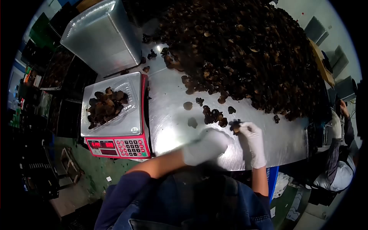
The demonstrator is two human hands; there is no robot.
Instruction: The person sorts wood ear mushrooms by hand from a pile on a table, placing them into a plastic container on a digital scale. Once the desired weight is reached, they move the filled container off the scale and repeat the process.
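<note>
We see our right hand (253,140) in a white glove pinching a dark mushroom (235,126) on the shiny counter (172,115). Our left hand (205,147) is blurry beside it. A clear tray (132,92) of mushrooms sits on the red scale (115,147).

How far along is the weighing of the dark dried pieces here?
Done: the clear tray on the scale already holds a heap. In hand: the right hand picks at one loose piece; the left hand is blurred. Left: the big pile on the table.
</note>
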